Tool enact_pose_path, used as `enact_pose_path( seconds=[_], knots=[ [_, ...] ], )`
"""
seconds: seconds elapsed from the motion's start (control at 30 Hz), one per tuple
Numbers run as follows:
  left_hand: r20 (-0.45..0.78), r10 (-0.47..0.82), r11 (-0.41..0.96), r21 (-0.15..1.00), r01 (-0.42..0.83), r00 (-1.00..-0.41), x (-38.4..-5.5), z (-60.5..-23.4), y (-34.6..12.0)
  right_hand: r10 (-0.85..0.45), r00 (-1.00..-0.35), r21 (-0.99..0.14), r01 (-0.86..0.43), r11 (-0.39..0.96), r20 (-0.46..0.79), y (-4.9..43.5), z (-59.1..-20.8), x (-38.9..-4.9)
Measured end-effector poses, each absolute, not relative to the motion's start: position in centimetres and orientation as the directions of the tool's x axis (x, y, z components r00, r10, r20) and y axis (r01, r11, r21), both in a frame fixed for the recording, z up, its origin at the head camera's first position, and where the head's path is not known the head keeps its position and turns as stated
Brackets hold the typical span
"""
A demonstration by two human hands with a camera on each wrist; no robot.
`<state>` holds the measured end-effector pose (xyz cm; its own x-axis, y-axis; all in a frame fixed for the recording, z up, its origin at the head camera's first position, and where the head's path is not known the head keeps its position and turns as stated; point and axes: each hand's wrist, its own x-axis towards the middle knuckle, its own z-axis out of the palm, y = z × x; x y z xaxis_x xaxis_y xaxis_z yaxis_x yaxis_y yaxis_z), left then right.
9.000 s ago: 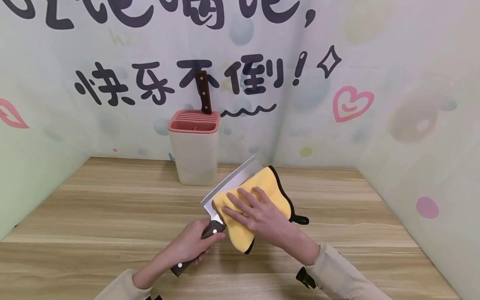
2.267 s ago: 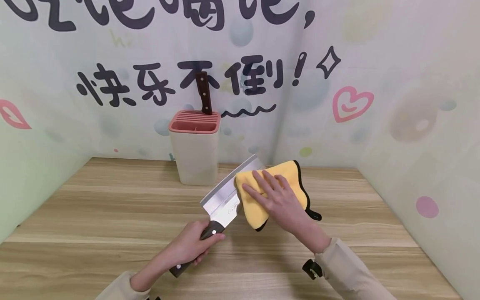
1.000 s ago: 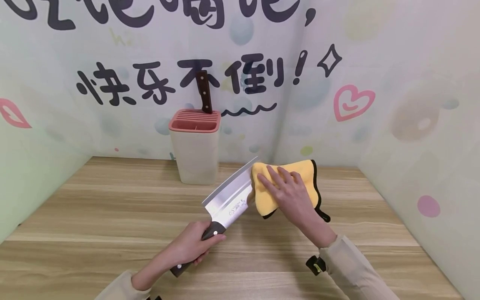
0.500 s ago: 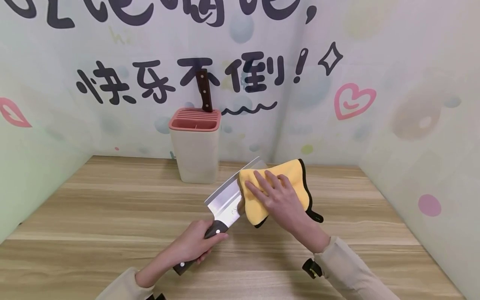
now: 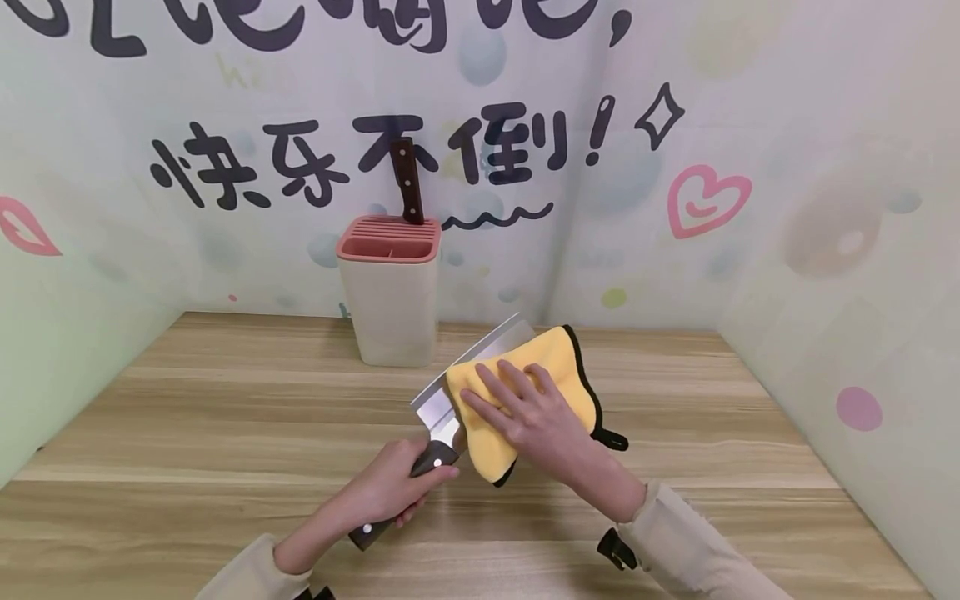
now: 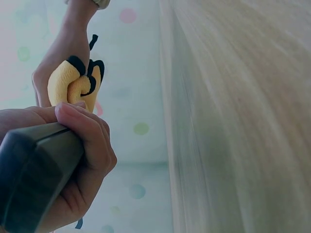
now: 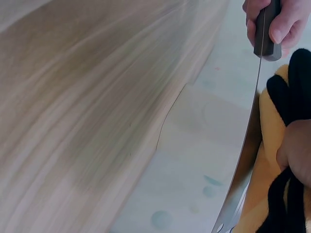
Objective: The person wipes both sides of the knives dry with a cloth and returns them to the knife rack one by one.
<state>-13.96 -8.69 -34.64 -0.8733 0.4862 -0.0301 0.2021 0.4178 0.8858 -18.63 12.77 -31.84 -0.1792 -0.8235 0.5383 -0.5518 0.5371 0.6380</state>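
Since half a second ago, the yellow cloth (image 5: 566, 367) and the right hand (image 5: 536, 421) are moved along the cleaver (image 5: 437, 410), nearer to its handle. Right fingers, slightly apart, hold the cloth together with the thumb, over the blade. The left hand (image 5: 386, 487) has its fingers clamped around the cleaver's handle, above the wooden table (image 5: 225, 467). Behind stands a white holder (image 5: 390, 312); in its pink slotted top (image 5: 371, 227) one dark-handled knife (image 5: 407, 182) stands upright, slightly tilted.

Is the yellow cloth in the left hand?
No, the right hand holds the yellow cloth against the cleaver, whose handle the left hand grips.
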Motion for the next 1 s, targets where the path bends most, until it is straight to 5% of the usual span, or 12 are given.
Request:
enact_pose_path(
  seconds=[0.57, 1.0],
  knots=[
    [-0.019, 0.512, 0.418, 0.879, 0.23, -0.859, -14.1, -34.8, -8.7, -0.9, -0.061, 0.695, -0.613, 0.375, 0.431, 11.9, -31.6, -17.5],
    [-0.017, 0.502, 0.417, 0.881, 0.224, -0.865, -13.9, -34.6, -8.8, -0.896, -0.125, 0.685, -0.602, 0.409, 0.426, 11.8, -31.6, -17.4]
  ],
)
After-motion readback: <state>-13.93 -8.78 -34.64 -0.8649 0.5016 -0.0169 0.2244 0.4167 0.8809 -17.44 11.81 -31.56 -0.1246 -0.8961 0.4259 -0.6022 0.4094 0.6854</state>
